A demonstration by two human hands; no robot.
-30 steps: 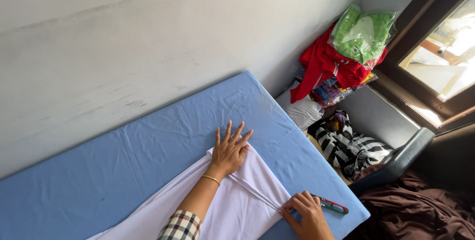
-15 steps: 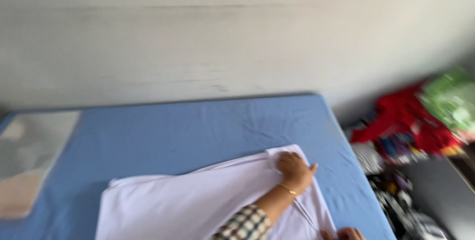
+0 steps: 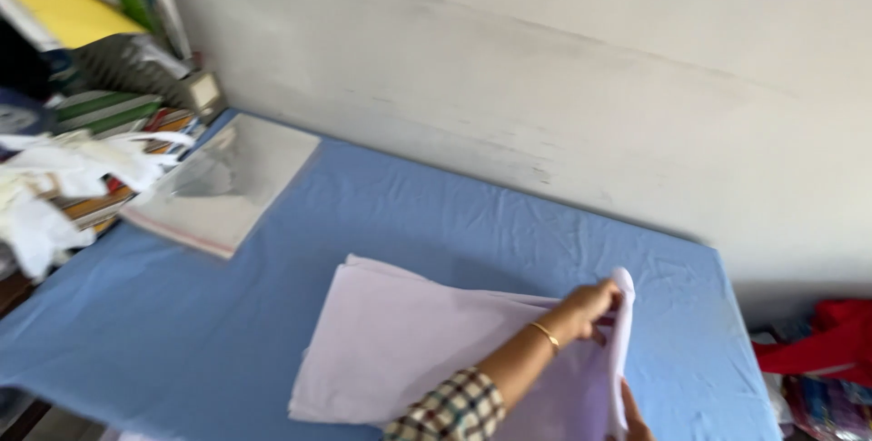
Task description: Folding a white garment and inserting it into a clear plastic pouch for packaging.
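Observation:
A pale white cloth (image 3: pixel 409 350) lies folded on a table covered with a blue sheet (image 3: pixel 409 214). My left hand (image 3: pixel 595 300), with a gold bangle and a checked sleeve, pinches the cloth's right edge and holds it lifted off the sheet. Only a sliver of my right hand (image 3: pixel 633 416) shows at the bottom edge, just below the hanging cloth edge; its fingers are hidden.
A flat clear plastic packet (image 3: pixel 227 182) lies on the sheet's far left corner. A heap of white cloth (image 3: pixel 54 178) and striped fabrics crowds the left side. A grey wall (image 3: pixel 545 69) runs behind the table. Red fabric (image 3: pixel 827 341) lies off the right end.
The view has swung left, from the table's right end to its left. My left hand went from lying flat on the cloth to gripping its edge and raising it.

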